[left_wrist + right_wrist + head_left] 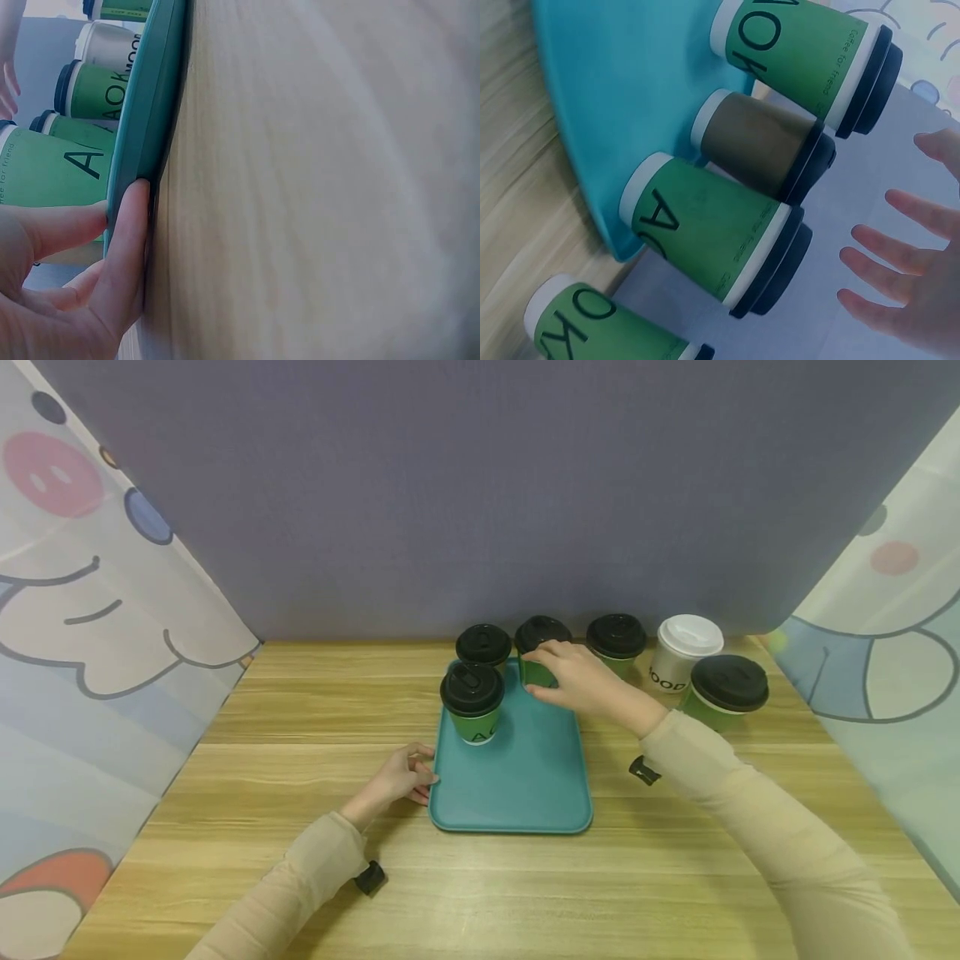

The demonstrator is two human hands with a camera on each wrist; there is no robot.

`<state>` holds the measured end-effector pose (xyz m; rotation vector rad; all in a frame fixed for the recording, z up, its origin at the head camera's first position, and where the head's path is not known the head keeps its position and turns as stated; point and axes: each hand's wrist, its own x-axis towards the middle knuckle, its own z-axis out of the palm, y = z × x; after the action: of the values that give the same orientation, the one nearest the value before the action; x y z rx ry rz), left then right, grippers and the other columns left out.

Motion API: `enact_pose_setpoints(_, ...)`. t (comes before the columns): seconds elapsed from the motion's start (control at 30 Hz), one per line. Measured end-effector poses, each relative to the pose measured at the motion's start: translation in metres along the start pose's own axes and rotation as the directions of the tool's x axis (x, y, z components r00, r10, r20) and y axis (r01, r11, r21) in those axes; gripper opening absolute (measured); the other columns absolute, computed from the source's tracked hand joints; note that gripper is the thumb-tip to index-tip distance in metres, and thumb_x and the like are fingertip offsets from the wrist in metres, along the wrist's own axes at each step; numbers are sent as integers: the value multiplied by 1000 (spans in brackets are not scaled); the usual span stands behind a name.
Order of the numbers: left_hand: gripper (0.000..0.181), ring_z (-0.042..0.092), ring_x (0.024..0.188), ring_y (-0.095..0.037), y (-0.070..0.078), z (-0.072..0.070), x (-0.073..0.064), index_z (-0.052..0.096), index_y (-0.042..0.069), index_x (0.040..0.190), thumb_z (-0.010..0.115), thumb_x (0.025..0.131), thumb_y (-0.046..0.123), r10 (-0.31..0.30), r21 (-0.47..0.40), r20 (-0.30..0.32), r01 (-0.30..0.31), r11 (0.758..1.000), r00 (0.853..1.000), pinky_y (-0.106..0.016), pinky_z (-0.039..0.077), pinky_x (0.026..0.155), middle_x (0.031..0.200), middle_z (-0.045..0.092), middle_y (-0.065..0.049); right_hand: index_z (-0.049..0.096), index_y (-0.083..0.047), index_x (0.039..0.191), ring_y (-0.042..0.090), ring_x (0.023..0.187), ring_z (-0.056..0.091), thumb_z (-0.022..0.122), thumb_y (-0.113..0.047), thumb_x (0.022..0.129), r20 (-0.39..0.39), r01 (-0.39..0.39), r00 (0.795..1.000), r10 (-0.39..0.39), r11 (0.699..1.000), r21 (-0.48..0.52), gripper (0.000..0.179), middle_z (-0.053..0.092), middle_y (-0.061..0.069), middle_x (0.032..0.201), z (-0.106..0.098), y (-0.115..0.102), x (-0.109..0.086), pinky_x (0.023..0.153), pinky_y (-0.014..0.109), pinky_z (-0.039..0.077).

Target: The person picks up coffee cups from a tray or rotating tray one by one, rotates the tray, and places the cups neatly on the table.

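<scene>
A teal tray [517, 785] lies on the wooden table. At its left rim my left hand [401, 779] pinches the edge; in the left wrist view the fingers [127, 232] are against the rim. A green paper cup [472, 727] with a black lid stands on the tray's left side, and a brown cup [757, 142] is behind it at the back edge. My right hand [573, 677] hovers by another green cup [705, 225] at the tray's back right corner. Its fingers [885, 270] are spread, apart from the lid in the right wrist view.
To the right of the tray stand a green cup with a black lid [617, 635], a white cup [686, 647] and a further green cup [723, 689]. A grey panel [480, 502] rises behind the table. Small black objects [645, 770] show near both sleeves.
</scene>
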<state>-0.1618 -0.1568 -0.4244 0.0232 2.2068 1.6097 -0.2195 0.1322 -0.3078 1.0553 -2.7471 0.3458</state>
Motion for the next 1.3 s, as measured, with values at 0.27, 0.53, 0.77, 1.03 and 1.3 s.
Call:
enact_pose_setpoints(0.27, 42, 52, 52, -15, -1, 0, 1, 39, -9, 120, 55, 80, -7, -1, 2, 2, 1, 1000, 1000, -32, 55, 49, 73, 53, -11, 50, -7, 123, 29, 110, 46, 54, -37, 86, 39, 3, 999, -4, 1000, 17, 48, 49, 15, 119, 4, -10, 11, 97, 49, 34)
enact_pose_setpoints(0.53, 42, 52, 52, -15, -3, -1, 2, 39, -9, 120, 55, 80, -7, 2, -3, 4, -2, 1000, 1000, -31, 55, 49, 73, 53, -11, 50, -9, 123, 27, 110, 46, 54, -38, 86, 59, 4, 998, -5, 1000, 22, 48, 49, 13, 120, 7, -22, 24, 99, 48, 33)
enact_pose_setpoints(0.77, 42, 52, 52, -15, -3, -1, 1, 39, -9, 119, 55, 80, -6, 3, -7, 5, -3, 1000, 1000, -32, 55, 50, 73, 53, -11, 49, -9, 124, 26, 112, 46, 54, -39, 86, 84, -10, 996, 7, 999, 38, 49, 49, 12, 121, 11, -29, 32, 100, 48, 32)
enact_pose_setpoints(1.03, 44, 53, 52, -16, -4, -3, 1, 38, -9, 121, 55, 81, -5, 6, -3, 11, -6, 1000, 1000, -34, 55, 50, 74, 54, -12, 45, -13, 128, 26, 116, 41, 52, -41, 86, 137, -44, 990, 37, 998, 48, 50, 45, 11, 126, 16, -35, 39, 101, 48, 31)
enact_pose_setpoints(1.3, 43, 52, 53, -16, -4, -3, 1, 38, -8, 121, 55, 81, -5, 4, -7, 12, -4, 1000, 1000, -33, 55, 50, 74, 53, -12, 40, -14, 132, 26, 118, 39, 51, -42, 87, 169, -51, 985, 39, 996, 69, 54, 42, 11, 129, 19, -41, 48, 100, 48, 33)
